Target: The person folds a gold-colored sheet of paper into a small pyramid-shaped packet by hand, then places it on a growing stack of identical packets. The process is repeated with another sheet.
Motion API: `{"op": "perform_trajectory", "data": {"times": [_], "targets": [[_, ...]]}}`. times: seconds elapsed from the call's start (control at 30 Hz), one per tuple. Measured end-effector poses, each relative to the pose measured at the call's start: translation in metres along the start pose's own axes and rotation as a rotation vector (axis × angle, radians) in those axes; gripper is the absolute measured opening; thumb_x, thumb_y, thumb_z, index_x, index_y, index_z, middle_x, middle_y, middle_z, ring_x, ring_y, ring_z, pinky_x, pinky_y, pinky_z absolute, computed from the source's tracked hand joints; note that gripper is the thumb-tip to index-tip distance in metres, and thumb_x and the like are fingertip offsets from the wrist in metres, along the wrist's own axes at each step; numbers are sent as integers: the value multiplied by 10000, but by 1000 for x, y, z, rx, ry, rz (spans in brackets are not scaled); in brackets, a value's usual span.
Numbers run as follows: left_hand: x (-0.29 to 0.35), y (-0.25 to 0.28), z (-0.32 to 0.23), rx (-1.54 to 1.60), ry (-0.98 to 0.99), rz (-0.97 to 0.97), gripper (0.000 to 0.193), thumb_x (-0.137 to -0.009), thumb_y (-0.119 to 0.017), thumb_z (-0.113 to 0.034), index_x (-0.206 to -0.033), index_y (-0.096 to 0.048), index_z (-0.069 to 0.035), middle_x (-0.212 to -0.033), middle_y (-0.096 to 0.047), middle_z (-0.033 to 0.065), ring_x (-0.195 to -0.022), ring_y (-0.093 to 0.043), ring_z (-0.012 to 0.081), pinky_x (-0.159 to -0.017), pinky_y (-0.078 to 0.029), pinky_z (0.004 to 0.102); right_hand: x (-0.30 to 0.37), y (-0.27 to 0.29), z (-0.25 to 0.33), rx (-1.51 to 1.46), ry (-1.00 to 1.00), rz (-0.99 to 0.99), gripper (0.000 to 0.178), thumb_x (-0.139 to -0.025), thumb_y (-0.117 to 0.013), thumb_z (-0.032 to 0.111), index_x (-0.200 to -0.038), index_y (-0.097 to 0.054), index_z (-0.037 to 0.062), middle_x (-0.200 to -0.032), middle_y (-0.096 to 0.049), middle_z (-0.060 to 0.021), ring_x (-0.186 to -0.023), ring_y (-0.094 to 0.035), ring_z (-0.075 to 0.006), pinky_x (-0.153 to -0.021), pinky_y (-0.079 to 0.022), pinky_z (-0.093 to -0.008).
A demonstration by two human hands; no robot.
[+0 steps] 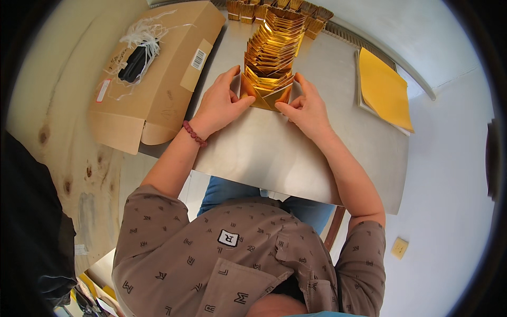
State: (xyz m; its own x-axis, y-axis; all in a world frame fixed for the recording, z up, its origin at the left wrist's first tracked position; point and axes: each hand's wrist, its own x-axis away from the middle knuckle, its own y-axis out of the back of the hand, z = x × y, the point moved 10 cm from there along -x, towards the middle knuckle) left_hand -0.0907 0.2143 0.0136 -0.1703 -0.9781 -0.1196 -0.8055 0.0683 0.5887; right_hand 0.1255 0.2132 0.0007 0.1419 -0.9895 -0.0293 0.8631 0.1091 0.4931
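Note:
A long row of folded shiny gold paper pieces (275, 50) runs away from me on the metal table (264, 150), each tucked against another. At its near end sits a gold folded sheet (268, 95) with a pointed flap. My left hand (217, 107) grips its left side, with the thumb on the near face and the fingers behind. On the right side, my right hand (310, 109) holds it the same way. Both hands are closed on its edges at about the same height. A dark red bead bracelet circles my left wrist.
At left lies a cardboard box (163, 90) with a black object (138, 63) and white plastic strands on top. Bundles of brown, brush-like pieces (248, 11) line the far edge. A stack of yellow sheets (383, 87) lies at right, near the white wall (449, 158).

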Motion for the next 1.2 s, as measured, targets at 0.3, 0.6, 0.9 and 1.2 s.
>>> {"op": "perform_trajectory", "data": {"times": [0.3,0.6,0.9,1.2], "targets": [[-3,-1,-3,60,33,77,861,-881,-805,-240,-1613,-376,-94,-734,-673,33,-655,-622,89,-643,-495,247,-1,-5,0,-164,-174,130,865,-857,-813,129,-1591,-364,45,-1318,-594,-163,-746,-680,-118,-576,-569,-261],[-1,-1,-2,57,53,47,834,-880,-810,-212,-1597,-400,-97,-823,-701,42,-663,-614,77,-651,-500,235,-1,-4,3,-186,32,33,838,-892,-782,59,-1608,-347,45,-1417,-534,-91,-776,-628,-63,-554,-538,-212],[-2,-2,6,162,62,-3,815,-844,-821,-149,-1555,-433,-62,-1321,-638,74,-782,-652,91,-736,-545,250,-1,-2,-2,-170,113,-22,760,-833,-803,73,-1515,-466,52,-1223,-562,-117,-728,-658,-127,-685,-547,-267],[-3,-2,6,219,115,-18,679,-843,-812,-151,-1452,-524,-69,-1275,-673,51,-787,-685,102,-757,-556,262,-1,-3,-6,-194,111,-70,596,-845,-778,67,-1398,-559,21,-1161,-576,-107,-701,-638,-124,-691,-550,-277]]}}
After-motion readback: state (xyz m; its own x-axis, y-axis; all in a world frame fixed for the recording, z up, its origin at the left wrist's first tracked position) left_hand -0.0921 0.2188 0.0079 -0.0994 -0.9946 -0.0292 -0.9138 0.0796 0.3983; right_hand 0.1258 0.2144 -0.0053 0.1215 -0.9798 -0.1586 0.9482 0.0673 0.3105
